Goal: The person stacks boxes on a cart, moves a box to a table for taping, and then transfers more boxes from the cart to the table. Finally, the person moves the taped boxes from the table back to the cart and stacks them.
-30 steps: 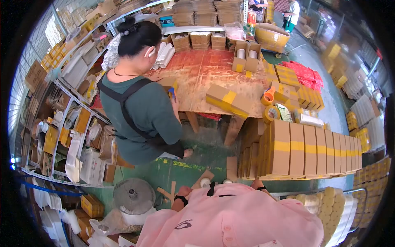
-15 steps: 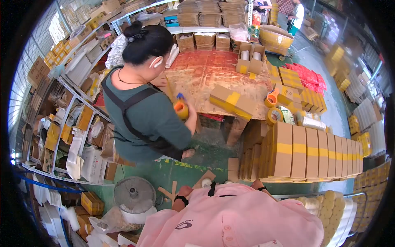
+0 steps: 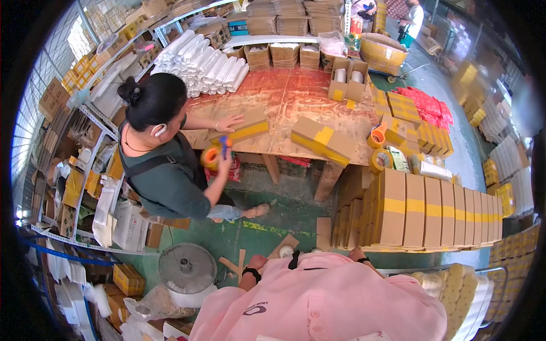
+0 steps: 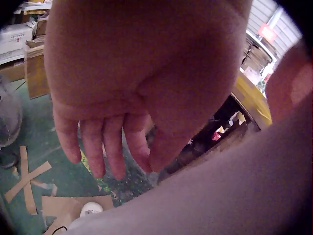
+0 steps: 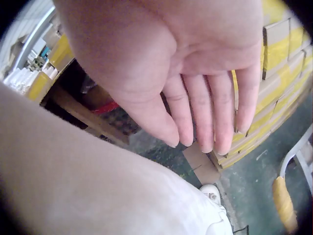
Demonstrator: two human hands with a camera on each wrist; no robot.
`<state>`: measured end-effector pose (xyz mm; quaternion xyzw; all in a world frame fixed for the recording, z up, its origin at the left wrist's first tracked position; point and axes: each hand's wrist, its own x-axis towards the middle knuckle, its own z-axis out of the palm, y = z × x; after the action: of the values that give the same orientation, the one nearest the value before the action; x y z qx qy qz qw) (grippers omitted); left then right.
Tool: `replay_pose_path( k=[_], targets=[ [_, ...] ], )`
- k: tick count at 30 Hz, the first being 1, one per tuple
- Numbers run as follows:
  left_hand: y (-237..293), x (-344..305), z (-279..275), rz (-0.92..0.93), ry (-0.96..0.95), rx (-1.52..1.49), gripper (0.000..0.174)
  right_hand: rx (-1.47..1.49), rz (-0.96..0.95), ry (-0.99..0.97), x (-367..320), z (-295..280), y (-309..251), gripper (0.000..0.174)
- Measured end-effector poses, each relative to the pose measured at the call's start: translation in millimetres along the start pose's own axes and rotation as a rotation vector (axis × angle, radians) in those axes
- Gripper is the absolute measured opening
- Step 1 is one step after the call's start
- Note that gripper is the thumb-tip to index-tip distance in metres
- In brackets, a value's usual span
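Observation:
My left hand [image 4: 142,93] hangs at my side with fingers loosely extended and nothing in them; in the head view only a small part shows beyond the pink shirt [image 3: 318,290]. My right hand [image 5: 195,83] hangs the same way, holding nothing, with the taped carton stack [image 5: 274,93] behind its fingers in the right wrist view. Across from me, another person [image 3: 165,170] rests one hand on a long carton [image 3: 247,128] on the wooden table. That person's other hand grips a tape dispenser [image 3: 216,153] with orange tape.
A second taped carton [image 3: 322,139] and tape rolls [image 3: 380,160] lie on the wooden table [image 3: 273,94], beside white rolls [image 3: 199,65]. Upright cartons [image 3: 421,207] stand at right. A fan [image 3: 186,267] and cardboard strips [image 4: 27,181] are on the green floor. Shelves [image 3: 94,165] line the left.
The other person has leaned to the left, and the tape dispenser has come up beside the long carton. The white rolls behind now show. My hands stay low at my sides.

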<state>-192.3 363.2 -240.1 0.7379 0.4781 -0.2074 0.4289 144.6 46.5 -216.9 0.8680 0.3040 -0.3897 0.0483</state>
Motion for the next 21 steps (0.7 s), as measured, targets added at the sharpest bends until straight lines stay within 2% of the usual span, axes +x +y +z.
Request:
replay_pose_path(
  k=[2,5,8,11,14,17,19,21],
  targets=[
    [-2,3,1,0.008,0.006,0.001,0.035,0.127,0.111,0.025,4,7,1,0.033],
    [-5,3,2,0.042,0.007,-0.006,0.034,-0.118,-0.054,-0.039,0,-2,-2,0.034],
    [-8,4,2,0.087,0.029,-0.007,0.034,-0.223,-0.121,-0.016,4,3,0,0.034],
    [-10,0,2,0.116,0.058,-0.031,0.034,-0.060,0.019,-0.076,13,6,1,0.032],
    [-10,-3,0,0.129,0.077,-0.020,0.034,0.060,-0.014,0.057,16,17,4,0.032],
    [-15,6,1,0.148,0.091,-0.015,0.032,0.112,-0.041,0.087,28,19,1,0.033],
    [-16,7,1,0.128,0.077,-0.066,0.031,0.222,-0.187,0.016,33,-1,-8,0.024],
    [-10,-1,-7,0.087,0.048,-0.133,0.030,-0.093,-0.952,0.370,55,-28,-29,0.018]
  ],
)
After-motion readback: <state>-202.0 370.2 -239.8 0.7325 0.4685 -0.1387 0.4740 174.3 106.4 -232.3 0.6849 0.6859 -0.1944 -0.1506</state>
